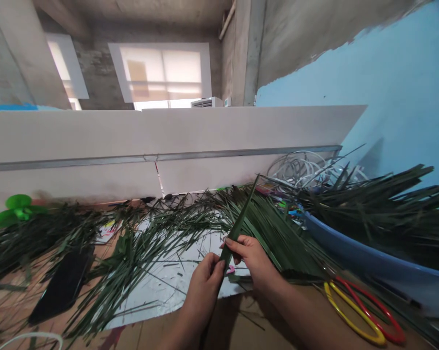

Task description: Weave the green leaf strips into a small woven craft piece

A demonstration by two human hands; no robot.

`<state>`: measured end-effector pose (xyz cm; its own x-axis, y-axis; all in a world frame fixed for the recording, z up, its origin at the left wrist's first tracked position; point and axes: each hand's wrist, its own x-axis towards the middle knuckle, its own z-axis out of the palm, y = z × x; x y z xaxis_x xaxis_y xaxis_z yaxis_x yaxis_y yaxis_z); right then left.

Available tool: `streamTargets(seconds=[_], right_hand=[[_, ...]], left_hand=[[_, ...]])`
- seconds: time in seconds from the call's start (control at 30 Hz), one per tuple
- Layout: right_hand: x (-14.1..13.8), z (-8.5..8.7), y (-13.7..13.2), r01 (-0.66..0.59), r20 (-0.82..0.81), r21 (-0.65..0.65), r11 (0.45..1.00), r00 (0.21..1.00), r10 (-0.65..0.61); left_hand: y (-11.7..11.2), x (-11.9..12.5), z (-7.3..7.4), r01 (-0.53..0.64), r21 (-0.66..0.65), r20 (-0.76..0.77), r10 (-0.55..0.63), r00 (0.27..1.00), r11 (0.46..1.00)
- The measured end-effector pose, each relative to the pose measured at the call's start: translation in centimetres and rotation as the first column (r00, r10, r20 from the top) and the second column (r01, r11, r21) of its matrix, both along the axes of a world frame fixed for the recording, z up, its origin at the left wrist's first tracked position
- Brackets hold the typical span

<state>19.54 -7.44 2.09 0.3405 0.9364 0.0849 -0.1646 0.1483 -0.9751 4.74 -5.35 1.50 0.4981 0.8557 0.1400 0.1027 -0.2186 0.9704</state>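
Note:
A long green palm leaf strip [241, 216] runs upright between my hands, its pointed tip slanting up and to the right. My left hand [208, 277] is closed around its lower part. Just above and to the right, my right hand [246, 253] pinches the same strip between thumb and fingers. Beneath my hands lies a white sheet [150, 282] strewn with thin cut leaf strips [132, 262]. To the right of my right hand rests a pile of broad green leaves [281, 233]. A small pink object [231, 269] shows partly behind the strip.
Scissors with red and yellow handles [354, 311] lie at the right. A blue basin [336, 248] heaped with leaves stands beyond them. At the left are a dark phone-like slab [62, 287] and a green flower-shaped object [17, 211]. Coiled white tubing [299, 167] sits by the partition [205, 175].

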Motion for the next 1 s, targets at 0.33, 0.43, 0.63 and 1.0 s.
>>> streamTargets(seconds=[0.33, 0.43, 0.63, 1.0], right_hand=[[2.2, 0.6, 0.7, 0.089, -0.008, 0.037, 0.995, 0.996, -0.089], [2.9, 0.8, 0.7, 0.110, -0.026, 0.045, 0.993, 0.994, -0.108], [4.1, 1.1, 0.8, 0.164, -0.032, 0.046, 0.985, 0.986, -0.163], [3.6, 1.0, 0.5, -0.003, -0.054, 0.004, 1.000, 0.999, 0.004]], left_hand=[[-0.4, -0.6, -0.5, 0.066, -0.034, -0.012, -0.067, 0.998, 0.997], [-0.7, -0.8, -0.6, 0.086, -0.052, -0.017, -0.087, 0.996, 0.995], [-0.8, -1.2, -1.0, 0.117, -0.088, 0.002, -0.117, 0.993, 0.989], [-1.4, -1.6, -1.4, 0.092, -0.127, 0.013, -0.092, 0.996, 0.988]])
